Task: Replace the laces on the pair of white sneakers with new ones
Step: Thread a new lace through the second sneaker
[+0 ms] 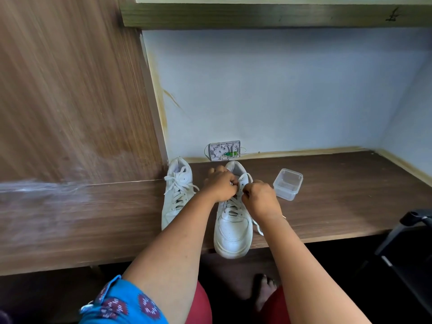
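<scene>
Both hands, left hand point(221, 184) and right hand point(260, 197), have their grip pinched shut on the floppy, light lace point(245, 181) up top of the right sneaker point(232, 230), so I'd hold near the stiff tips.

Nothing readable anywhere here: the two white sneakers point(231, 220) show no brand or lettering, the clear plastic container point(288, 184) just beside them carries no label, and the wall box point(225, 150) behind them shows no legible print.

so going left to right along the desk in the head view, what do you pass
laced sneaker → left hand → sneaker being worked on → right hand → clear plastic container → black chair part
</scene>
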Demonstrator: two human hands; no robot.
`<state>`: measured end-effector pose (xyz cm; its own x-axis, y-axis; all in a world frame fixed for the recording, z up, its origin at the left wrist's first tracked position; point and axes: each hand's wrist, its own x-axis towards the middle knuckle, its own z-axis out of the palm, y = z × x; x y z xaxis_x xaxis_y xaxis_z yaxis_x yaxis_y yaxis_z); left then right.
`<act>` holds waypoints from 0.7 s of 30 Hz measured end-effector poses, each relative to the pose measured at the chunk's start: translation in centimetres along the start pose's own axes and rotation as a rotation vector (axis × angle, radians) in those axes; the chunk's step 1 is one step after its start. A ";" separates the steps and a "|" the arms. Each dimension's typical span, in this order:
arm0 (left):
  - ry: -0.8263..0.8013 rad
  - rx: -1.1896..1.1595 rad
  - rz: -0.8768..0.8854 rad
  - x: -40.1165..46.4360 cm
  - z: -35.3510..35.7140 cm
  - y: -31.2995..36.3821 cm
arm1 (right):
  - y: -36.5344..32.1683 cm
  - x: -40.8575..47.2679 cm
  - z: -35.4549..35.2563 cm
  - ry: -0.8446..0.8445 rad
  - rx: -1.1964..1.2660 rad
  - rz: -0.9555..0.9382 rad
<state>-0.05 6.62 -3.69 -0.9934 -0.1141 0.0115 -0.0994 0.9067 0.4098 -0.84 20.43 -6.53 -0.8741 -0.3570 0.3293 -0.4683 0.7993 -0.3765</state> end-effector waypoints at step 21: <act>0.324 0.131 -0.099 -1.6 -4.1 -3.3 | 2.1 0.1 -0.6 -0.103 0.415 -0.001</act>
<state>2.09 2.11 -1.35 -0.9110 -0.3079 0.2745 -0.2219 0.9268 0.3031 -1.82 22.40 -6.80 -0.8721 -0.4209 0.2496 -0.4629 0.5438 -0.7000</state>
